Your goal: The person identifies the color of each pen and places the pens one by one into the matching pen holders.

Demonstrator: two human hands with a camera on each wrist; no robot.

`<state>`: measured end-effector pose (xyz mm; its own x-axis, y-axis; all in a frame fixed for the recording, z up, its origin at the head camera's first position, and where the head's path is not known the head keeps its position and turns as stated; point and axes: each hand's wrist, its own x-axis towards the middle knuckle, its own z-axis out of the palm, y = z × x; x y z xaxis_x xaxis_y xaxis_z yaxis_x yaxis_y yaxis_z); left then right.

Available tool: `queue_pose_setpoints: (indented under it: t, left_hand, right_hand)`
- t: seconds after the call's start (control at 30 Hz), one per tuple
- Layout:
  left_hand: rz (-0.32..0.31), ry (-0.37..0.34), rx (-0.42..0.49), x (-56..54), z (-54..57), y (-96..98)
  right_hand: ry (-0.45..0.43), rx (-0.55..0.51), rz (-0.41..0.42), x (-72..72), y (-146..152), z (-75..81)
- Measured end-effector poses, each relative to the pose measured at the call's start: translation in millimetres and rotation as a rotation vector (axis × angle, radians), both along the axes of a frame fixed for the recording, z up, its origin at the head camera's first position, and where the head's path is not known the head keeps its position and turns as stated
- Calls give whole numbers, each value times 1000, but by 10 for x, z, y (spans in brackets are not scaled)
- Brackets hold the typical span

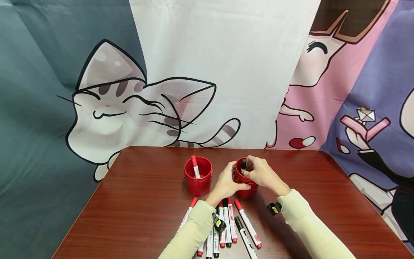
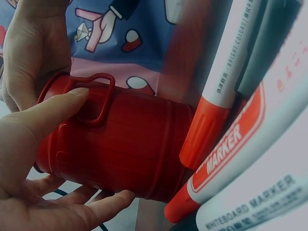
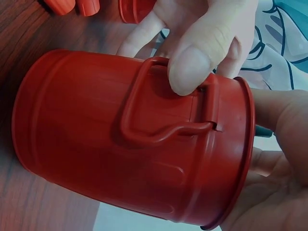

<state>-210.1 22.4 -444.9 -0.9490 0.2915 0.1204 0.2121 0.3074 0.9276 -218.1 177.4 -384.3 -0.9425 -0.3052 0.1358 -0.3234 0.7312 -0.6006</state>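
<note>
My left hand (image 1: 226, 182) grips the right-hand red bucket (image 1: 247, 193), its thumb lying by the wire handle (image 3: 144, 137) and its fingers around the far side. My right hand (image 1: 261, 173) reaches over the rim and pinches a black-capped marker (image 1: 244, 163) standing in that bucket. The marker's lower part is hidden by the bucket wall. To the left stands a second red bucket (image 1: 198, 187), with a red-capped marker (image 1: 195, 167) leaning inside it. In the left wrist view, the gripped bucket (image 2: 134, 149) shows close beside several markers.
Several red and black whiteboard markers lie on the brown table (image 1: 129, 216) in front of the buckets, partly under my left forearm. A red marker (image 1: 248, 225) and a black marker (image 1: 245, 235) lie between the forearms. A cartoon-printed cloth (image 1: 220, 46) hangs behind the table.
</note>
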Motion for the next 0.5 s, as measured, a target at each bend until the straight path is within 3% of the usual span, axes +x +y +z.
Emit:
queue_pose_setpoints:
  t: [0.5]
  left_hand:
    - [5, -7, -4, 17, 0, 0]
  right_hand:
    - [36, 27, 13, 9, -3, -3]
